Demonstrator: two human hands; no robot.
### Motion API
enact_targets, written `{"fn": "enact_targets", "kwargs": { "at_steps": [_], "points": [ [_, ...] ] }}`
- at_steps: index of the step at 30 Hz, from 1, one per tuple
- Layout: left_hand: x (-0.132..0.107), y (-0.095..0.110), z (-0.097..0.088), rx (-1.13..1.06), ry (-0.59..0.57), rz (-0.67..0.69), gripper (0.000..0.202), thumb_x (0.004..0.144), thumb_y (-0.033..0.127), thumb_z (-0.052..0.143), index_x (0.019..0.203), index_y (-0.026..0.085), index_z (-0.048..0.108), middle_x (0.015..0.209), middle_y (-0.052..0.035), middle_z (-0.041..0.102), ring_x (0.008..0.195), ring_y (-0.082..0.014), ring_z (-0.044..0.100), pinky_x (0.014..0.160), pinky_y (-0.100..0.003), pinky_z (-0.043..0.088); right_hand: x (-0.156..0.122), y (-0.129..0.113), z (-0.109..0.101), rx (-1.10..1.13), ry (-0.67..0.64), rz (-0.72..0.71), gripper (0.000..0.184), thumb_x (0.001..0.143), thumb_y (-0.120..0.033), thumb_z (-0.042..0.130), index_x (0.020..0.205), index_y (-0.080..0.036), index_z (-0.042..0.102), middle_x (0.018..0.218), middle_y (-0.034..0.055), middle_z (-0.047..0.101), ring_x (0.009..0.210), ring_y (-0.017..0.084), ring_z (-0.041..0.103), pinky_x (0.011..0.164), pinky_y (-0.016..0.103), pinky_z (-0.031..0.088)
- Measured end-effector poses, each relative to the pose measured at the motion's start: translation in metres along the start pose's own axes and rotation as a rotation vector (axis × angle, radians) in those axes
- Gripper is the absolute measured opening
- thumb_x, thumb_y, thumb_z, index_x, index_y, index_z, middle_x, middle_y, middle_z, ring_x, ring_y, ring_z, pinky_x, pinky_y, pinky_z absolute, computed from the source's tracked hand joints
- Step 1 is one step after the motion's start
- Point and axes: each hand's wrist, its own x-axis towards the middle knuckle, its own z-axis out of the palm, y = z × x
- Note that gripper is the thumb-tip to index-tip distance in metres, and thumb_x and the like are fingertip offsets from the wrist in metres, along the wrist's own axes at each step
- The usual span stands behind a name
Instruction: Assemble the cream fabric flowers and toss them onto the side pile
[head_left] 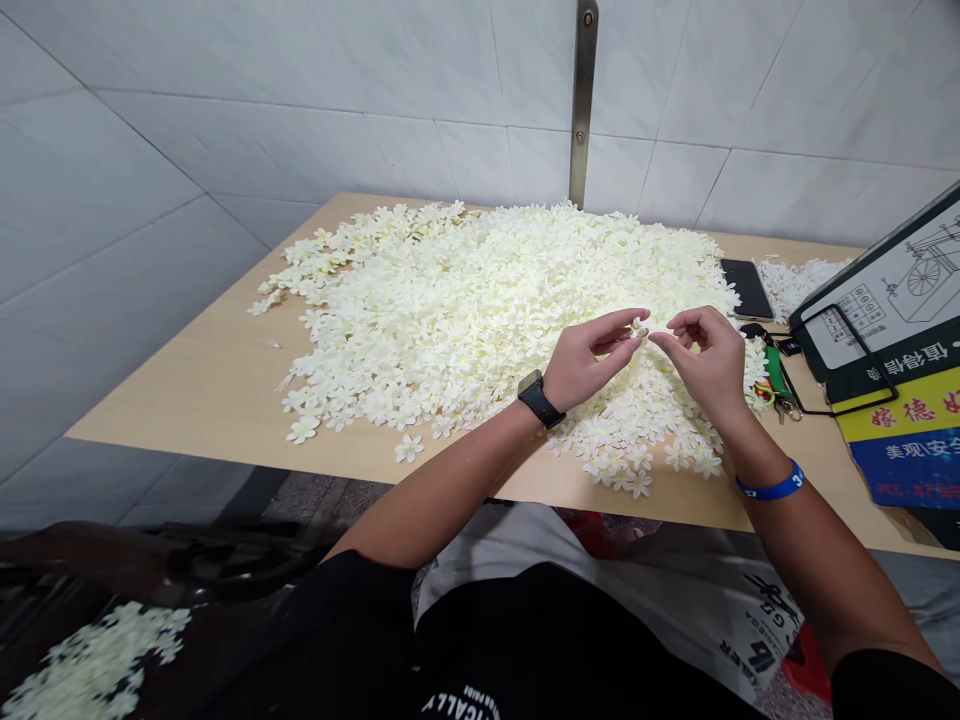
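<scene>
My left hand [589, 358], with a black watch at its wrist, pinches a small whitish artificial flower [638, 328] between thumb and fingertips. Close by on the right, my right hand [711, 362] has its thumb and index finger pressed together, the tips just beside that flower. Whatever those right fingertips hold is too small to make out. Beneath both hands spreads a large heap of cream-white artificial flowers [465, 310]. One loose flower [409, 448] lies apart near the front edge of the table.
The wooden table [187, 380] stands against a tiled wall. At the right are a phone [747, 288], small white bits [802, 285], keys with a green tag [774, 372], a black wire frame [892, 392] and a printed box [900, 330]. More flowers [97, 660] lie low at the left.
</scene>
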Motion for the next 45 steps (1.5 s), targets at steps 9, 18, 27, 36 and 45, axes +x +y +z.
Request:
{"fn": "enact_targets", "kwargs": {
  "at_steps": [9,18,27,36,45],
  "points": [
    [0.0001,-0.0043,-0.0010,0.006,-0.110,0.020,0.046,0.092,0.047,0.069,0.129,0.019,0.070,0.132,-0.0103,0.073,0.115,-0.0207,0.074,0.104,-0.034,0.061,-0.0061,-0.0066,0.0025,0.146,-0.109,-0.206,0.006,0.090,-0.024,0.074,0.084,-0.026,0.075,0.083,0.0021,0.072,0.078,0.018,0.066,0.072,0.035,0.053],
    [0.0006,-0.0065,-0.0015,-0.047,-0.140,-0.003,0.048,0.092,0.048,0.070,0.131,0.021,0.070,0.135,-0.0094,0.071,0.124,-0.0232,0.070,0.110,-0.037,0.059,-0.0049,-0.0092,0.0010,0.150,-0.076,-0.164,0.013,0.087,-0.020,0.072,0.078,-0.027,0.078,0.079,0.0007,0.076,0.074,0.019,0.069,0.071,0.037,0.055],
    [0.0014,-0.0065,-0.0024,-0.082,-0.149,-0.014,0.045,0.091,0.046,0.071,0.129,0.023,0.071,0.135,-0.0076,0.071,0.127,-0.0248,0.069,0.111,-0.041,0.058,-0.0043,-0.0065,-0.0001,0.163,-0.107,-0.134,0.015,0.086,-0.020,0.070,0.076,-0.027,0.078,0.078,0.0006,0.075,0.074,0.020,0.068,0.072,0.038,0.056],
    [0.0018,-0.0030,-0.0044,-0.077,-0.144,-0.039,0.038,0.091,0.037,0.072,0.126,0.023,0.074,0.131,-0.0063,0.074,0.119,-0.0241,0.073,0.103,-0.038,0.062,-0.0019,-0.0048,-0.0021,0.193,-0.126,-0.132,0.014,0.085,-0.020,0.071,0.077,-0.027,0.079,0.077,0.0005,0.075,0.072,0.019,0.068,0.069,0.037,0.055],
    [0.0015,-0.0041,-0.0059,-0.046,-0.160,-0.035,0.038,0.093,0.041,0.068,0.126,0.024,0.074,0.129,-0.0059,0.075,0.110,-0.0213,0.075,0.096,-0.034,0.064,0.0002,-0.0033,-0.0042,0.200,-0.138,-0.137,0.014,0.083,-0.018,0.072,0.075,-0.027,0.079,0.076,0.0008,0.076,0.073,0.020,0.069,0.069,0.037,0.056]
  ]
}}
